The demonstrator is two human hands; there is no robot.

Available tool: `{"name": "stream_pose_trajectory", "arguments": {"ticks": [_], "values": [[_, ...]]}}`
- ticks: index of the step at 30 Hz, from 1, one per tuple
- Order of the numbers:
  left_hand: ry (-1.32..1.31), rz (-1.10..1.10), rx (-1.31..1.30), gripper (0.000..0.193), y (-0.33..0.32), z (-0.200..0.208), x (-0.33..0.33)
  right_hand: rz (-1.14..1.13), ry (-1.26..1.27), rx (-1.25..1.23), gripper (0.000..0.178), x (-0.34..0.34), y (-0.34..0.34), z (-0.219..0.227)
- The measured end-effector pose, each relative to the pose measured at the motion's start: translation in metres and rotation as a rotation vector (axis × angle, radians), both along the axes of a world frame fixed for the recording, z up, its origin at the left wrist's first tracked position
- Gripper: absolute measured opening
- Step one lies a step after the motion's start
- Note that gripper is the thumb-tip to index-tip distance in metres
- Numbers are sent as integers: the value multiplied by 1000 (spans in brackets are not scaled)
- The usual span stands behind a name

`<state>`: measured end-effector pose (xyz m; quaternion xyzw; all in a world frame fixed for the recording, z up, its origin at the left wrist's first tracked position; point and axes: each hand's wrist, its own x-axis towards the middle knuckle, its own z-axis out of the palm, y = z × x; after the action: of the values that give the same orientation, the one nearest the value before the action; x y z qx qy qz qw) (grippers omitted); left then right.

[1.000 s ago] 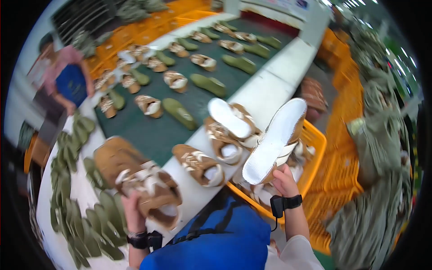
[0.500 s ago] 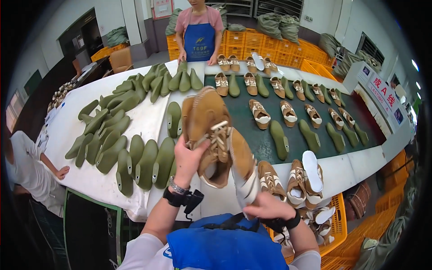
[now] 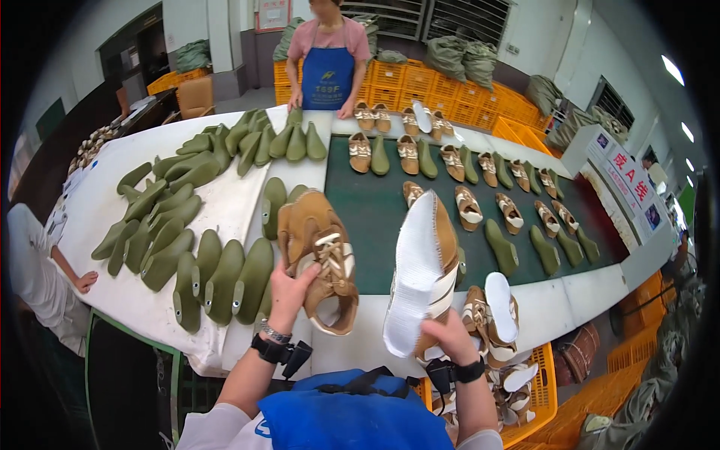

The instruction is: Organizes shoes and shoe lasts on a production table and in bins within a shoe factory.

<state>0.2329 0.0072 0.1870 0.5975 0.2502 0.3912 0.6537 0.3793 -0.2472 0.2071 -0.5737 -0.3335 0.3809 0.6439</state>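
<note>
My left hand is closed around a brown shoe upper with cream laces. It is raised over the table's front edge, the opening toward me; a second brown piece seems to sit behind it. In my right hand is another brown shoe upper with white stripes, tilted so that a white insole shows along its side. Left of my left hand, green shoe lasts stand on the white table. Just right of my right hand lie several more brown uppers and a white insole.
A dark green belt carries rows of brown shoes paired with green lasts. A yellow crate of uppers stands by my right side. Across the table is a person in a blue apron; another person's hand shows at left.
My hands have moved apart, each with its shoe upper. The right upper has turned, bringing the white insole into view. The whole view has shifted slightly.
</note>
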Motion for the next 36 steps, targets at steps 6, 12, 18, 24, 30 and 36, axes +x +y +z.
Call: {"name": "stream_pose_trajectory", "arguments": {"ticks": [6,12,18,24,30,36], "values": [[82,114,170,39,-29,-3,20,-86,-1452,-475,28,-63,73,-2],[333,222,751,59,-28,-3,4,-72,-1333,-385,20,-71,94,-30],[348,40,684,107,-24,-2,-2,44,-1290,-404,20,-76,108,-28],[462,109,575,92,4,-1,24,-34,-1270,-261,25,-76,142,-40],[435,7,793,84,40,41,56,-175,-1153,-289,35,-50,187,-42],[363,31,844,61,144,52,102,-138,-1117,-176,64,-29,237,-9]]}}
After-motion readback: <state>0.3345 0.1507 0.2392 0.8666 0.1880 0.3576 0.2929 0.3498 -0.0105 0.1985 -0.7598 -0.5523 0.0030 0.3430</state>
